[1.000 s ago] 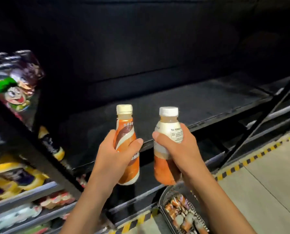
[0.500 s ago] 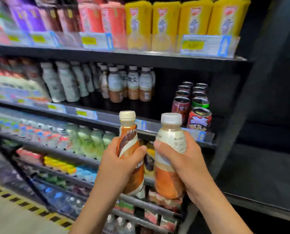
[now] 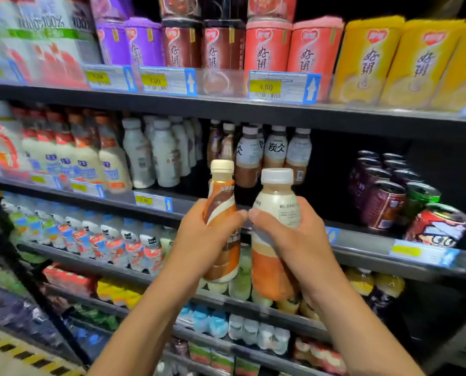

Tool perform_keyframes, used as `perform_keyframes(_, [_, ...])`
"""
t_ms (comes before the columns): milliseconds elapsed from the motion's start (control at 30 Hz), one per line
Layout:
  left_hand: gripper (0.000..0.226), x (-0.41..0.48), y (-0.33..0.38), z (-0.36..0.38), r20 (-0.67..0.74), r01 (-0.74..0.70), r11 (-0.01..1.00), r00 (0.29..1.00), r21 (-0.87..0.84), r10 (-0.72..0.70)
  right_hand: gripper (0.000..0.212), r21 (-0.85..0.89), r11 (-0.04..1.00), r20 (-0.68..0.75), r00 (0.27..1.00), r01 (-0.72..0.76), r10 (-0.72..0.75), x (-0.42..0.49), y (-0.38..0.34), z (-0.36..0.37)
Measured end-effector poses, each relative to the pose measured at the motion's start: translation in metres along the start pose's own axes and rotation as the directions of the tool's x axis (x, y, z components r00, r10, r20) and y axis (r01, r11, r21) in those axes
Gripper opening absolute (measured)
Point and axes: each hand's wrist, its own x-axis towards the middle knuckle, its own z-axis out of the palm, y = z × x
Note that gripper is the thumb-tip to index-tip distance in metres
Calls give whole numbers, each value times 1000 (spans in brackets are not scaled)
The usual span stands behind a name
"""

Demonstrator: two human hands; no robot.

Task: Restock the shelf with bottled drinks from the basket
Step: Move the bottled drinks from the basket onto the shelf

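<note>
Grips the brown-swirled bottle (image 3: 221,194) in the left hand (image 3: 199,240), fingers wrapped round its middle, cream cap rising clear above the thumb. Clasps the white-labelled bottle (image 3: 275,198) in the right hand (image 3: 299,245) likewise, orange base poking out below the palm. Holds both upright, side by side (thumb tips nearly touching), before the middle shelf (image 3: 362,246), near similar bottles (image 3: 275,150) standing there.

Price tag (image 3: 265,87): 4.00; ctn (image 3: 51,21): 100%; shelf btl (image 3: 274,147): 炭仌 (rest too blurry).
</note>
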Motion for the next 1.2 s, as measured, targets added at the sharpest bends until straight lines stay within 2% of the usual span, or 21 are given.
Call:
perform_keyframes(133, [36, 48, 8, -6, 62, 11, 997, 998, -70, -6, 45, -11, 1000, -46, 999, -10, 9, 37, -12, 19])
perform_keyframes(267, [30, 94, 9, -6, 67, 28, 991, 998, -134, -19, 28, 67, 996, -63, 996, -66, 70, 75, -12, 23])
perform_keyframes(333, [40, 116, 8, -8, 85, 57, 990, 995, -130, -46, 36, 92, 990, -69, 991, -109, 116, 94, -10, 25])
perform_keyframes(400, [60, 139, 7, -11, 86, 87, 991, 993, -99, -78, 47, 120, 979, -89, 981, -162, 173, 112, -6, 24])
perform_keyframes(467, [75, 161, 4, -15, 56, 131, 989, 990, -75, -127, 35, 168, 970, -120, 974, -173, 195, 130, -2, 23])
perform_keyframes(500, [72, 175, 1, -15, 39, 145, 986, 989, -81, -142, 31, 198, 966, -143, 970, -167, 197, 140, -1, 24])
perform_keyframes(567, [54, 197, -3, -13, -1, 169, 981, 985, -97, -170, 41, 224, 967, -211, 963, -119, 167, 157, 2, 27])
perform_keyframes(633, [46, 219, -6, -8, -6, 198, 974, 980, -108, -199, 49, 180, 983, -291, 954, -25, 77, 178, 10, 28])
perform_keyframes(700, [41, 238, -12, -7, -48, 129, 987, 990, -97, -134, 52, 84, 996, -344, 939, 11, 18, 195, 16, 28])
perform_keyframes(767, [64, 255, -22, -10, -94, 78, 996, 992, -49, -82, 63, -47, 999, -374, 927, 2, -20, 209, 22, 27])
perform_keyframes(833, [65, 271, -32, -15, -110, 25, 1000, 994, -2, -26, 69, -89, 996, -384, 922, 25, -57, 221, 33, 26])
perform_keyframes(1000, [56, 301, -40, -20, -7, -9, 987, 1000, 159, 10, 45, -141, 990, -388, 918, 28, -81, 235, 54, 22])
perform_keyframes(1100, [55, 312, -46, -20, 54, -27, 988, 998, 155, 19, 60, -166, 986, -403, 912, 6, -73, 240, 61, 21])
perform_keyframes(1200, [67, 318, -49, -20, 84, -32, 982, 996, 186, 17, 70, -166, 986, -392, 918, 1, -67, 246, 65, 19])
